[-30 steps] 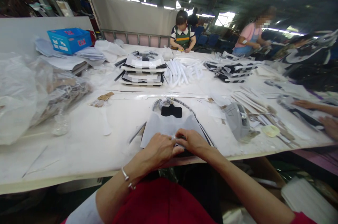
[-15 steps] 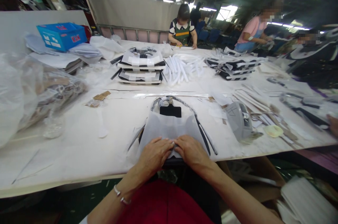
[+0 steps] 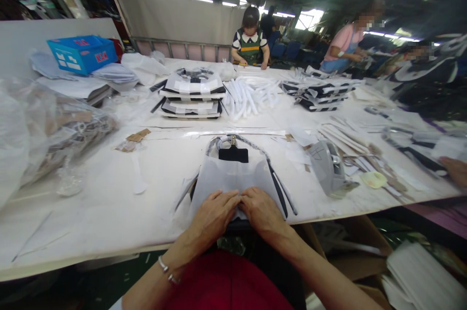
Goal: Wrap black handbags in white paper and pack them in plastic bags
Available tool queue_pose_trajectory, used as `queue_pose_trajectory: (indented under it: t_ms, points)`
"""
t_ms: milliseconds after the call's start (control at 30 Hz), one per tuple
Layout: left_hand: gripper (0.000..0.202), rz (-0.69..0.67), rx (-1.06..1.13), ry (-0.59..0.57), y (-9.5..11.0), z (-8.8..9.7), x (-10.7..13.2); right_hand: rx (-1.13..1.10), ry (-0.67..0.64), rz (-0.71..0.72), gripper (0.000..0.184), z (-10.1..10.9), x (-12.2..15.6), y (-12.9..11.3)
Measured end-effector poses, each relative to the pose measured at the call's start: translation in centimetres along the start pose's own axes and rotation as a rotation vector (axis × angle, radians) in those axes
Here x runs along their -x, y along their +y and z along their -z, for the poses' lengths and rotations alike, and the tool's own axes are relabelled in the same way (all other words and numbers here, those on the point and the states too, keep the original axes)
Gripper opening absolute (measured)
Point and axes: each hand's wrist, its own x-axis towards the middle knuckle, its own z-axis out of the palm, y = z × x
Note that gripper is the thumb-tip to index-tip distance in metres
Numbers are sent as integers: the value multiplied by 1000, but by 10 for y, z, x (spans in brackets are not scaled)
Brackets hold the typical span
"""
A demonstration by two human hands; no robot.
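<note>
A dark handbag (image 3: 241,224) lies at the table's near edge, its front covered by a translucent white sheet (image 3: 233,171). My left hand (image 3: 218,209) and my right hand (image 3: 260,207) meet at the sheet's near edge, fingertips almost touching. Both have their fingers bent over that edge, closed on the sheet against the bag; my thumbs are partly hidden. Beyond the sheet shows the bag's wrapped handle (image 3: 257,143). A black tag (image 3: 233,155) with a metal clasp (image 3: 233,140) rests on the sheet's far part. Dark straps (image 3: 288,195) stick out on either side.
A grey tape dispenser (image 3: 326,166) stands to the right, near paper strips. Stacked bags (image 3: 193,93) and white foam rods (image 3: 242,98) lie farther back. At left are clear plastic bags (image 3: 22,139) and a blue box (image 3: 82,53). Co-workers (image 3: 250,42) stand across the table.
My hands stay at the sheet's near edge, with the fingers shifting only slightly. The whole view has moved a little.
</note>
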Motion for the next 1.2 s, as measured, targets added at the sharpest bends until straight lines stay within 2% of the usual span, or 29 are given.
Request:
queue_pose_trajectory:
  t_ms: [133, 267, 367, 467, 567, 667, 800, 867, 933, 1033, 1100, 1200]
  points:
    - [30, 2, 30, -58, -2, 4, -5, 9, -30, 53, 22, 6, -4, 0]
    - [18, 87, -20, 7, 1, 4, -9, 95, -87, 30, 21, 21, -8, 0]
    - [19, 123, -67, 61, 4, 4, -8, 180, -38, 22, 20, 28, -1, 7]
    - [25, 48, -83, 59, 3, 8, -3, 185, 68, 39, 27, 24, 11, 17]
    - [51, -82, -103, -4, 0, 12, 4, 158, 155, 58, 29, 16, 19, 25]
    - [63, -84, -125, -49, 1, 13, 10, 122, 198, 85, 28, 15, 22, 28]
    - [75, -51, -111, -73, 7, 16, 10, 48, 140, 215, 40, 25, 23, 32]
    - [71, -29, -133, -63, 8, 20, 4, 28, 104, 279, 53, 30, 20, 36]
    - [64, -12, -171, -40, 5, 22, -4, 29, 93, 300, 57, 32, 15, 40]
    - [55, -27, -234, 4, -8, 20, -15, 57, 82, 308, 54, 28, 5, 47]
    - [48, -61, -283, 44, -17, 13, -17, 81, 94, 322, 49, 18, 0, 51]
    - [43, -143, -383, 162, -25, -4, -12, 101, 231, 347, 43, -8, 0, 57]
